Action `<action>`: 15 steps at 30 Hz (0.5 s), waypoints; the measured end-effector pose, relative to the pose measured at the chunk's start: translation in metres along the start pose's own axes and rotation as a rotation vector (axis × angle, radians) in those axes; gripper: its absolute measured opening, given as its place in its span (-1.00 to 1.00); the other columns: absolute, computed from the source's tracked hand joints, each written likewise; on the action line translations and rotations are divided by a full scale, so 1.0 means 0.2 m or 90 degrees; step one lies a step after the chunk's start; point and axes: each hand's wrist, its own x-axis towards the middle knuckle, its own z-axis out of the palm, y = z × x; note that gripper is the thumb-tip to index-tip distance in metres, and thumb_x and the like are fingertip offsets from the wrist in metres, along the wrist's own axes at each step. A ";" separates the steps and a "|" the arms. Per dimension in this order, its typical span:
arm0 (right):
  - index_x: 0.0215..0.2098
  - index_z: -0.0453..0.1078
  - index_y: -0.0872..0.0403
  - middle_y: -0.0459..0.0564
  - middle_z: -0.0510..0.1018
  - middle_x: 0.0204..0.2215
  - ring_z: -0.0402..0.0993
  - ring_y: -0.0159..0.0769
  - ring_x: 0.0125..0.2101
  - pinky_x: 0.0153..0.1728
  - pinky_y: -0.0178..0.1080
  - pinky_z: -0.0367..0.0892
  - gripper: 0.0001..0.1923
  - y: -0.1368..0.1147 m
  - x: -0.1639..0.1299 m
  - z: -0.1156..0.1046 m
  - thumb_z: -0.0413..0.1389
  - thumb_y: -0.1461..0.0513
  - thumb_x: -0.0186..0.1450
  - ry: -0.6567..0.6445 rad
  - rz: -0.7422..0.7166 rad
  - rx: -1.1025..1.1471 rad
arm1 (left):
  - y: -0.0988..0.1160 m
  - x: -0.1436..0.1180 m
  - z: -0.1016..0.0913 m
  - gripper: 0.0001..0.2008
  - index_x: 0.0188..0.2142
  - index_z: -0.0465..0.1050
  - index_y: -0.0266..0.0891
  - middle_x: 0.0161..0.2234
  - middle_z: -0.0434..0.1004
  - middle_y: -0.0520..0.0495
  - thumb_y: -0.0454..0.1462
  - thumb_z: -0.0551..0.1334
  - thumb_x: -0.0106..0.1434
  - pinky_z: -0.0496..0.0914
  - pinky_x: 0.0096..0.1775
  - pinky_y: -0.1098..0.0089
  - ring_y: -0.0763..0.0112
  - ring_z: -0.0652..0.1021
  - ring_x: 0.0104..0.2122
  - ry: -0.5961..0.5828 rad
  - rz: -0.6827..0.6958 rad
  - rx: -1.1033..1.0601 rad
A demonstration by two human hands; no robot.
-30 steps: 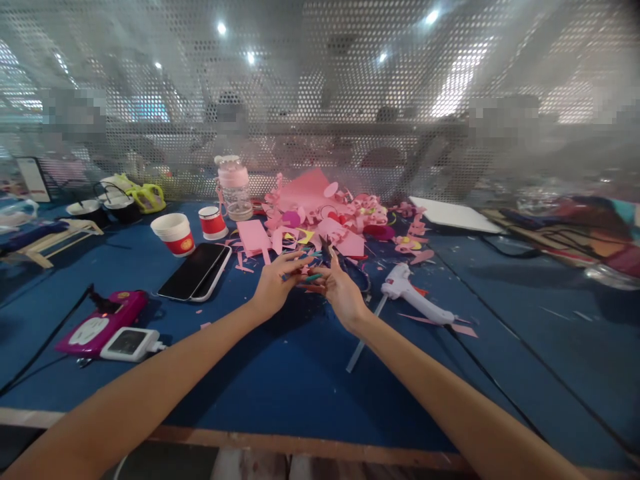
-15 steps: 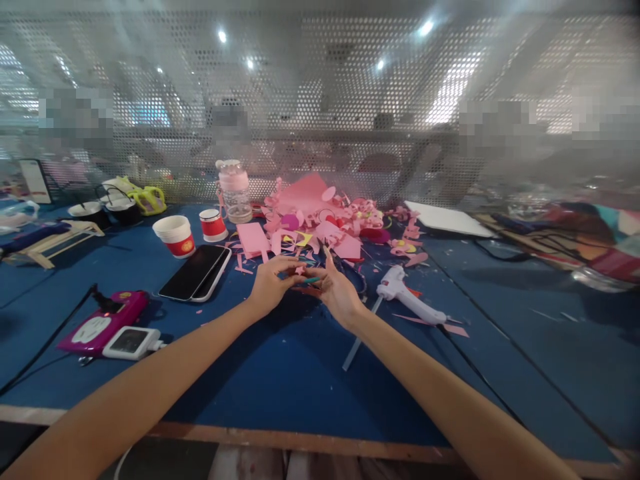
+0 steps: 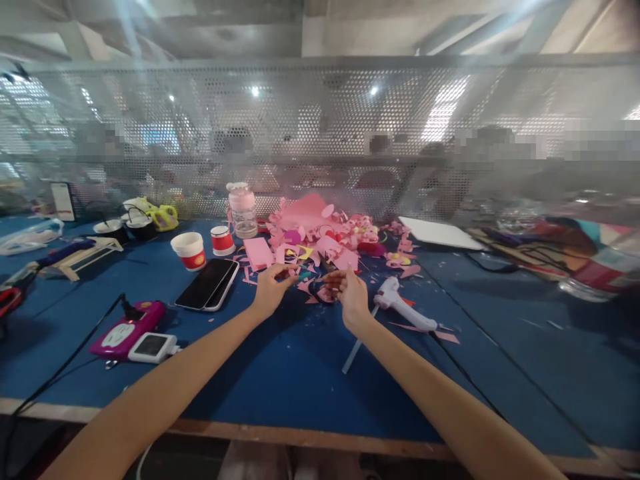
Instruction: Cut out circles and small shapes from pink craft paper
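many pink paper scraps (image 3: 307,212) heaped at the far middle of the bench (image 3: 280,383)

left hand (image 3: 271,291) at the near edge of the heap, thumb and fingertips drawn close; cannot tell whether around a scrap. right hand (image 3: 353,299) just to the right, apart from the left, fingers loosely bent; cannot tell whether holding anything. farther right, a white glue gun (image 3: 410,312) with a clear stick (image 3: 352,357) jutting near and left. on the left, a black-screened phone (image 3: 204,287) just nearer than a red-and-white cup (image 3: 189,252).
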 end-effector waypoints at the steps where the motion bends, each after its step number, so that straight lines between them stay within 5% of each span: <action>1: -0.63 0.30 0.10 0.02 0.51 -0.65 0.36 -0.36 -0.69 -0.70 -0.32 0.27 -0.53 0.00 0.00 0.00 -0.03 -0.10 0.12 0.011 -0.014 -0.004 | -0.01 0.01 -0.01 -0.73 -0.24 0.48 -0.29 -0.44 0.48 -0.02 -0.21 0.23 0.06 0.35 -0.38 0.45 0.48 0.44 -0.47 0.002 0.014 0.024; 6: -0.59 0.26 0.08 -0.06 0.44 -0.65 0.32 -0.39 -0.65 -0.64 -0.33 0.23 -0.54 0.03 -0.01 -0.02 -0.12 -0.09 0.19 -0.014 -0.154 -0.147 | -0.02 0.02 -0.02 -0.72 -0.18 0.45 -0.31 -0.41 0.47 -0.06 -0.22 0.06 0.21 0.33 -0.34 0.43 0.44 0.44 -0.42 0.012 0.067 0.194; 15: -0.58 0.24 0.07 -0.02 0.37 -0.55 0.29 -0.29 -0.41 -0.32 -0.22 0.21 -0.62 0.05 -0.10 0.01 -0.19 0.16 0.32 -0.311 -0.487 -0.642 | -0.07 -0.02 0.01 -0.70 -0.08 0.29 -0.30 -0.19 0.44 -0.19 -0.30 0.12 0.16 0.32 -0.13 0.27 0.25 0.45 -0.19 -0.037 0.143 0.459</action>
